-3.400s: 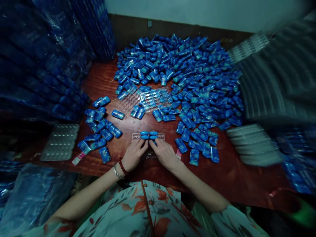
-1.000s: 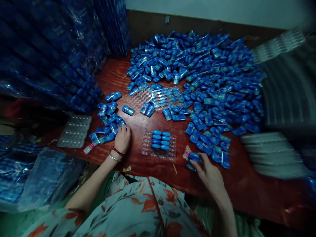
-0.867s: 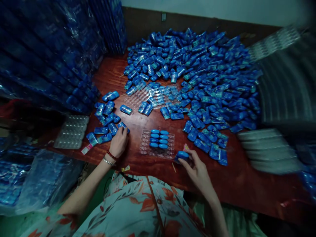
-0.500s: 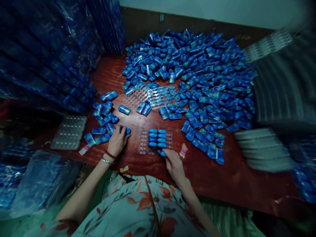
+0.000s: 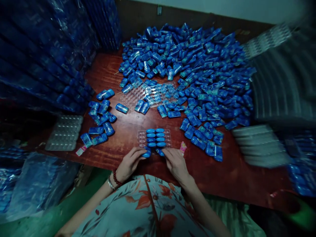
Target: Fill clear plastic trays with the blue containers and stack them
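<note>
In front of me a clear plastic blister tray [image 5: 142, 138] lies on the table, with blue wrapped pieces [image 5: 160, 135] set in its two middle columns. My left hand [image 5: 129, 163] pinches a blue packet [image 5: 147, 152] at the near edge of the tray, left of its middle. Just to the right, my right hand [image 5: 176, 163] has its fingers closed on another blue packet [image 5: 160, 152]. The two packets are close together but apart. Both hands partly cover the near side of the tray.
A large heap of blue packets [image 5: 197, 65] fills the back of the table [image 5: 212, 177]. Smaller groups lie left and right. More clear trays [image 5: 65, 131] rest at the left edge, and a tray stack [image 5: 261, 146] at the right. Tall blue packs [image 5: 44, 49] stand on the left.
My left hand has moved right from the left group of packets to the tray, bringing a blue packet. My right hand stays at the tray's near edge with its packet.
</note>
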Available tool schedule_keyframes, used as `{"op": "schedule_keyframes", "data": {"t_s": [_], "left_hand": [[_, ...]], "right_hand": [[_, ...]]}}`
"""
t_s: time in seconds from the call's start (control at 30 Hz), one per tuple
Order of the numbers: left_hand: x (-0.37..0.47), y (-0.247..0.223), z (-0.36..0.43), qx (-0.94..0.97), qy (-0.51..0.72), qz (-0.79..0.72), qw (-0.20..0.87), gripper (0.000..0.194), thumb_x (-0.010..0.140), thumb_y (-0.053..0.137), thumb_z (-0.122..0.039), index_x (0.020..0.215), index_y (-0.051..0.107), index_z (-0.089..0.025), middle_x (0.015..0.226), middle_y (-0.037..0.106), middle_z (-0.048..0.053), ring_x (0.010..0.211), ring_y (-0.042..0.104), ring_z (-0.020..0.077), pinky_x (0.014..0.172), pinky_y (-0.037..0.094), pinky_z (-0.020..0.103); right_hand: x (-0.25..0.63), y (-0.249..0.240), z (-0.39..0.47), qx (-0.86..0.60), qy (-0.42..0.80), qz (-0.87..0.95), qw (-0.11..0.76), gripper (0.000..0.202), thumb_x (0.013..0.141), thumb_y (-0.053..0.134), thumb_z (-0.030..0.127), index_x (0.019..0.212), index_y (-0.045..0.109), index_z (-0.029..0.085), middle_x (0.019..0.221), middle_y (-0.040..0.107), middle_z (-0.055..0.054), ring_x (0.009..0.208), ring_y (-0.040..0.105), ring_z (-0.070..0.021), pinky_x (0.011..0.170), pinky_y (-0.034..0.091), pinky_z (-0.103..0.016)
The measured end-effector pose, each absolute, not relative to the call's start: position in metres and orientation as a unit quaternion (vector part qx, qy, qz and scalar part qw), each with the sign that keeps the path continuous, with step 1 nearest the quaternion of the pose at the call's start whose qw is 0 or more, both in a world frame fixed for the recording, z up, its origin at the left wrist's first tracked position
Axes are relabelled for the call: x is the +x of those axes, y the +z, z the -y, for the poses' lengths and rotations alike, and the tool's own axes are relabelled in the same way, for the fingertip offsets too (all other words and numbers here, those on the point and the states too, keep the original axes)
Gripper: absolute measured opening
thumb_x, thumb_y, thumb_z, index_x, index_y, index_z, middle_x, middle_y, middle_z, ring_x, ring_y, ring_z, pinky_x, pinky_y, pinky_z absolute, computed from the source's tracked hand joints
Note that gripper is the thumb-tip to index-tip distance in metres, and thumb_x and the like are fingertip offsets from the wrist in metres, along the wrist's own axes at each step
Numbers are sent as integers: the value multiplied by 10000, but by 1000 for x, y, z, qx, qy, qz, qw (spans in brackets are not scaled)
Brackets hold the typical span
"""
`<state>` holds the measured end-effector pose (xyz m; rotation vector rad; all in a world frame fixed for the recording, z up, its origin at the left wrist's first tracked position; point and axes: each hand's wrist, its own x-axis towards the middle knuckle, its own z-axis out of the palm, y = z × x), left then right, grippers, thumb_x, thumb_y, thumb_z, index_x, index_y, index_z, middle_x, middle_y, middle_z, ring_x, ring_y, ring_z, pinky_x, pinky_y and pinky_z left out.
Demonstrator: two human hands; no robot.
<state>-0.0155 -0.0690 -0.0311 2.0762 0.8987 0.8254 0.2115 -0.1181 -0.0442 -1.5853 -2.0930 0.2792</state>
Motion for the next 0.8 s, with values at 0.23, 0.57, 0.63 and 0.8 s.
{"op": "schedule_keyframes", "data": {"t_s": [0.23, 0.57, 0.63, 0.8], "left_hand": [[-7, -50, 61, 856, 269, -307, 317, 350, 912, 370, -120, 1230, 496, -195, 1044, 602, 91, 944, 609, 149, 826, 527, 274], [-4, -20, 24, 899, 128, -249, 337, 343, 865, 333, -32, 1069, 560, -190, 1006, 600, 60, 942, 588, 148, 849, 509, 292], [-3, -20, 20, 898, 132, -250, 337, 336, 871, 336, -36, 1067, 560, -192, 1013, 597, 57, 943, 590, 146, 849, 510, 295], [-9, -37, 31, 895, 216, -284, 269, 333, 900, 362, -90, 1155, 552, -189, 1004, 605, 90, 894, 603, 157, 760, 539, 286]], "right_hand": [[197, -29, 111, -604, 60, 780, 151, 314, 850, 389, 51, 1060, 601, 150, 799, 595, -55, 763, 491, -191, 699, 342, -324], [179, -31, 105, -621, 6, 779, 82, 284, 857, 393, 49, 1027, 589, 165, 807, 586, -58, 732, 518, -183, 738, 338, -330], [178, -39, 109, -620, -8, 778, 105, 296, 887, 384, 80, 1100, 570, 167, 810, 598, -54, 699, 538, -165, 723, 355, -315], [185, -55, 120, -635, -6, 730, 252, 380, 916, 454, 215, 1291, 441, 156, 1018, 650, -103, 869, 605, -172, 744, 419, -291]]}}
